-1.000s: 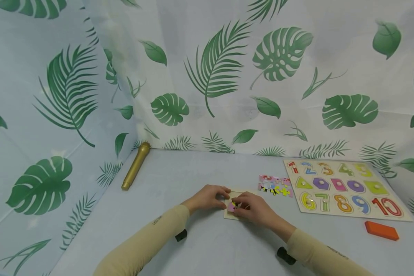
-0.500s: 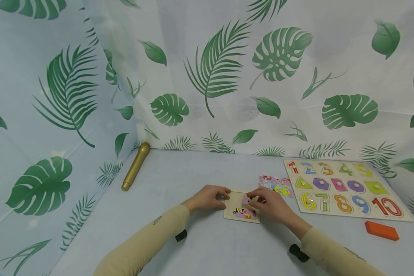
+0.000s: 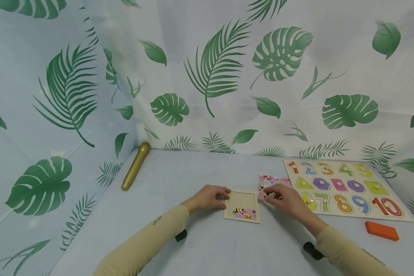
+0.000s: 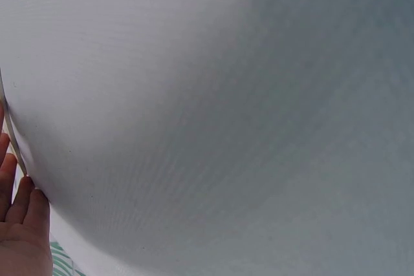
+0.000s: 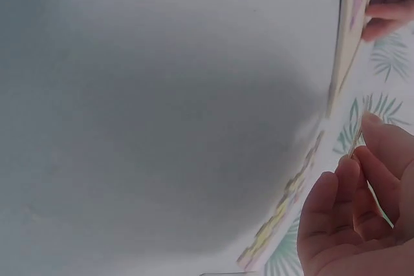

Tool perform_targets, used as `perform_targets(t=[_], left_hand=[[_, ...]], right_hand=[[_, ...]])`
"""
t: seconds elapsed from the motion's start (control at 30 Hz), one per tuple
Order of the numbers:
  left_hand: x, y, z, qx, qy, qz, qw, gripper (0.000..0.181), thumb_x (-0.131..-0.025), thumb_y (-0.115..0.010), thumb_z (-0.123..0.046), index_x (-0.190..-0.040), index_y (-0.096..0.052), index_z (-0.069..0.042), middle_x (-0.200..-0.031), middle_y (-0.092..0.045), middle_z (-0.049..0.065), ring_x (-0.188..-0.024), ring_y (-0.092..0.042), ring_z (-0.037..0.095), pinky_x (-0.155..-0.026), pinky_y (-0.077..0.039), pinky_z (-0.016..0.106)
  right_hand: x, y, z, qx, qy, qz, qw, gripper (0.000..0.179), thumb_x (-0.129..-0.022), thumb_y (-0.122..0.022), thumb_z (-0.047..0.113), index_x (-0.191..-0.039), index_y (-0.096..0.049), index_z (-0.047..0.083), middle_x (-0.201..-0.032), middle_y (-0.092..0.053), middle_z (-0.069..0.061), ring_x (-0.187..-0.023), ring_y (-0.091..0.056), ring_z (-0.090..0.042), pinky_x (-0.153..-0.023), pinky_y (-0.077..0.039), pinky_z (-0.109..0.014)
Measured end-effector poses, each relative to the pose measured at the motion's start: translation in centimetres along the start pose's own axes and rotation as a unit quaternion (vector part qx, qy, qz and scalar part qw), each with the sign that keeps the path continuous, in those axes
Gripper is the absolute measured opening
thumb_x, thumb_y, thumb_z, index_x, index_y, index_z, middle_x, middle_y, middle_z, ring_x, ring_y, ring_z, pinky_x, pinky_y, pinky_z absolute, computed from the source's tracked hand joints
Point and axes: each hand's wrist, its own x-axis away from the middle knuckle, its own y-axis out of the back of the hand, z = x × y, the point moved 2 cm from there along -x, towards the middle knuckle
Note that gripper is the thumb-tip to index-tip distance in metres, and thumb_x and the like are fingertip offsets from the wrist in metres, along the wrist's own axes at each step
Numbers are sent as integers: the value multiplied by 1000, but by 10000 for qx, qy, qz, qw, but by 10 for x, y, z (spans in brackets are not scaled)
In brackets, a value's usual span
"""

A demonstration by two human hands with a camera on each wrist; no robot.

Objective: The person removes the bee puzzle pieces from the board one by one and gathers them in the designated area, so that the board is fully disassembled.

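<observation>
In the head view my left hand (image 3: 207,197) rests at the left edge of a small wooden puzzle tray (image 3: 241,200), its thumb and fingers touching the frame. A few joined pink and yellow pieces (image 3: 247,213) lie in the tray's lower right part; bare wood shows above them. To the right of the tray, my right hand (image 3: 287,200) pinches a jigsaw piece (image 5: 359,135) between thumb and fingers, seen edge-on in the right wrist view. It is held over a patch of pink and yellow pieces (image 3: 274,179), partly hidden by the hand.
A wooden number and shape board (image 3: 332,184) lies right of the pieces, with an orange block (image 3: 381,230) before it. A gold microphone-shaped object (image 3: 135,166) lies at the far left. Leaf-printed cloth (image 3: 224,76) hangs behind the table.
My right hand has lifted a piece from the tray and moved right with it to the patch of pieces, uncovering the tray. My left hand has stayed at the tray's edge.
</observation>
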Motion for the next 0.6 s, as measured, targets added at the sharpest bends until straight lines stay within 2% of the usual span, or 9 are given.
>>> perform_targets(t=[0.27, 0.6], left_hand=[[2, 1, -3, 77, 69, 14, 9999, 32, -83, -79, -19, -113, -72, -10, -136, -59, -1, -131, -49, 15, -108, -38, 27], [2, 1, -3, 51, 153, 27, 9999, 33, -83, -79, -19, -114, -72, -10, -137, -58, -2, -131, -49, 14, -108, -38, 26]], right_hand=[[2, 2, -4, 10, 74, 9, 10000, 29, -87, -74, 17, -113, -70, 5, -103, -66, -5, -81, -56, -13, -64, -48, -24], [-2, 6, -12, -35, -136, 104, 9998, 29, -89, -73, 19, -115, -70, 7, -102, -66, -2, -84, -57, -16, -65, -49, -24]])
